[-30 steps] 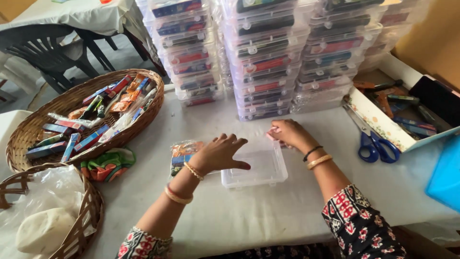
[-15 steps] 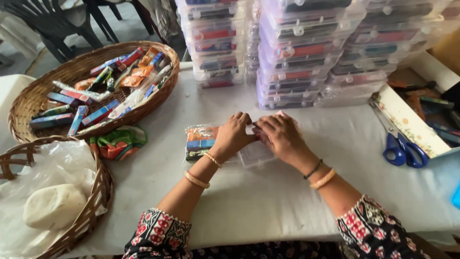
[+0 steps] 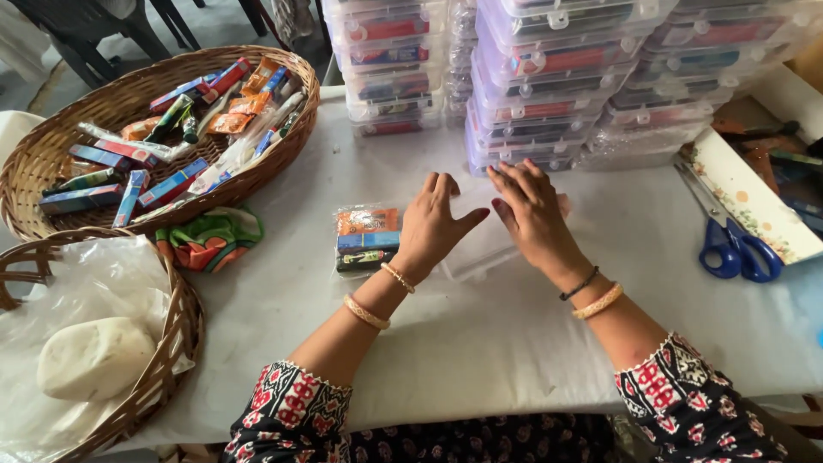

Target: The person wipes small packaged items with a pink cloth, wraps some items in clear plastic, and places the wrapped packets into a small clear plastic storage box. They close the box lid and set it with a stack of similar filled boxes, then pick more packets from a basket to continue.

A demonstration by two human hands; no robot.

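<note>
While flat fingers press clear box — packets left, scissors right.

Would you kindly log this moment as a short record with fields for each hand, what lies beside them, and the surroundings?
left hand: palm down on the clear plastic box
right hand: flat on the same box, fingers spread
beside the left hand: small wrapped packets on the white table
far side: stacks of clear boxes
left: wicker basket of packets; second basket with a pale lump
right: blue scissors
</note>
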